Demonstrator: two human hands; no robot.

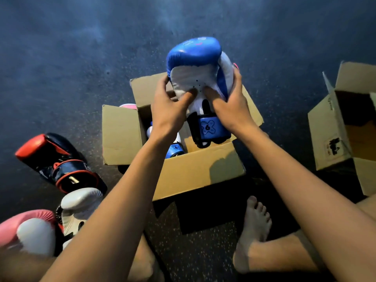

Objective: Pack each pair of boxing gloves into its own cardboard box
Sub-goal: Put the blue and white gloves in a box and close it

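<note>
**Second blue glove held over its box**

Nearest the camera, a bare foot (256, 222) rested on the dark floor (81, 58). At the lower left a pink glove (34, 215) and a white glove (81, 202) lay touching, with a red-and-navy glove (55, 159) just beyond them, all outside any box.

In the middle stood the open cardboard box (199, 171), flaps spread. A blue glove's cuff (175, 150) showed inside it, so one of the pair seemed already packed. A sliver of pink (128, 106) peeked over the left flap; what it belonged to could not be told.

Above the box, the left hand (171, 110) and right hand (230, 106) both gripped the blue-and-white glove (195, 58) at its waist. The thumbs dug into the white palm and the fingers curled round the sides, with the cuff pointing down toward the opening.

The glove looked light but bulky – thick padding that dents under the thumbs and springs back, with a smooth, slightly slick skin. The narrow waist above the stiff cuff seemed the surest hold; the rounded blue knuckle end would likely slip. Fitting it beside its mate probably called for a squeeze.

Further right sat a second open box (325, 129), well apart.
</note>
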